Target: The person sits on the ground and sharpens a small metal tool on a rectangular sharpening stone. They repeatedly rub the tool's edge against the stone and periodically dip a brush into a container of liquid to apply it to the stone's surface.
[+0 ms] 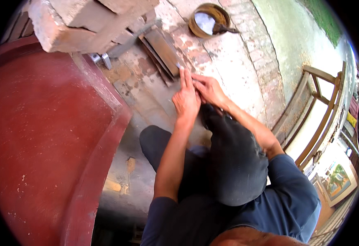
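Not much of that sort here. Far off at the right edge, below the wooden chair (319, 110), a framed picture (338, 180) leans at an angle: a rectangle in a pale frame, filled with green, yellow and a touch of red, too small to tell more. Above the chair's right side, a small yellow patch (352, 119) may be a label; too blurred to say. No packages, no screens.

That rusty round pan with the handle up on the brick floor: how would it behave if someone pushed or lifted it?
The round pan looks like rusted metal, so probably stiff and fairly heavy for its size. It sits flat on the rough brick floor, so a push would likely scrape, not roll. Lifted by its side handle, it may tip.
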{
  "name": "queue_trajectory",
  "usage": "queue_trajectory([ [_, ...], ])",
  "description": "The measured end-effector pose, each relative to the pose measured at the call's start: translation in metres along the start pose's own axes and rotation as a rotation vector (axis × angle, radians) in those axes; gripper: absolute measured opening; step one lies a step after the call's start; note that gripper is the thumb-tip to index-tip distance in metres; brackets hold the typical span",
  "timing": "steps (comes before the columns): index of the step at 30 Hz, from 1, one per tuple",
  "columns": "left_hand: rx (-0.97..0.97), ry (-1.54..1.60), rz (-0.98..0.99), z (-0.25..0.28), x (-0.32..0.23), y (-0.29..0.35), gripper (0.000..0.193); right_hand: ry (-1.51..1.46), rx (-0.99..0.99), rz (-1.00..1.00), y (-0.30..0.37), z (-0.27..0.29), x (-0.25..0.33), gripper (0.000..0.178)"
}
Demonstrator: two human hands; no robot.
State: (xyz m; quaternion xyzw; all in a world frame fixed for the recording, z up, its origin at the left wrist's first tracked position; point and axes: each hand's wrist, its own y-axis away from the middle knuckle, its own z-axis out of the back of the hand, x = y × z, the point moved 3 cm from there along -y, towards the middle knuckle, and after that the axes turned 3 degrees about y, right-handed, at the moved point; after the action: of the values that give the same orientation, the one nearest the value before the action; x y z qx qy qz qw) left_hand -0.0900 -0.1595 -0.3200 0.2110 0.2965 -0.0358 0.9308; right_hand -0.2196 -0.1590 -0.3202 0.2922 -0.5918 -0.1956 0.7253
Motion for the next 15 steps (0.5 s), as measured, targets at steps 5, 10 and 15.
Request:
queue_trajectory([
  [5, -0.084, 0.009, -0.043, -0.005, 0.002, -0.005, 0.093, 0.010, 0.012, 0.044, -0.001, 0.003, 0.014, 0.040],
  [10, 0.010, -0.011, -0.002, 0.004, 0.000, -0.004, 0.093, -0.057, 0.009, -0.017, -0.003, -0.001, 0.005, 0.040],
  [15, -0.091, -0.003, -0.060, 0.000, 0.000, -0.009, 0.092, 0.005, -0.003, 0.069, -0.007, 0.002, 0.010, 0.041],
])
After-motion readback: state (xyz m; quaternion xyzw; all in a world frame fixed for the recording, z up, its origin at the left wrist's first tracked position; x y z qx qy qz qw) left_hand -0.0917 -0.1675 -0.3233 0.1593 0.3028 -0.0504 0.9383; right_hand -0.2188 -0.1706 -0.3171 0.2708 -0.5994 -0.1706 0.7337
